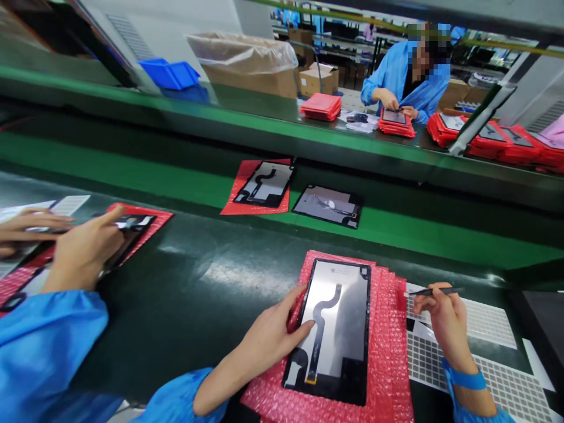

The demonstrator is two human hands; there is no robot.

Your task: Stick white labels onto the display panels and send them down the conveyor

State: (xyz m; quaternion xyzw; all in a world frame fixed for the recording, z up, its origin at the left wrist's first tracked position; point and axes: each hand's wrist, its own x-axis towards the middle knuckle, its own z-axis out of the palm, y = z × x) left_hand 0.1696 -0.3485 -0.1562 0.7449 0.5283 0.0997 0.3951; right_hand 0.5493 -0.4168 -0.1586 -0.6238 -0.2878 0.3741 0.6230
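A tablet display panel, silver-backed with a black border and a curved dark ribbon cable, lies on a stack of red bubble-wrap bags. My left hand rests at its left edge, thumb on the panel and index finger stretched along the border; the other fingers are mostly hidden. To the right, my right hand holds dark tweezers between thumb and fingers, tips pointing left. The tips are near a small white spot I cannot make out. Below that hand lie sheets of small grey square stickers.
At left, a co-worker's hands work over another panel on red bubble wrap. Two more panels lie on the green strip ahead. Across the bench a person handles a panel beside red stacks. A dark box stands at right.
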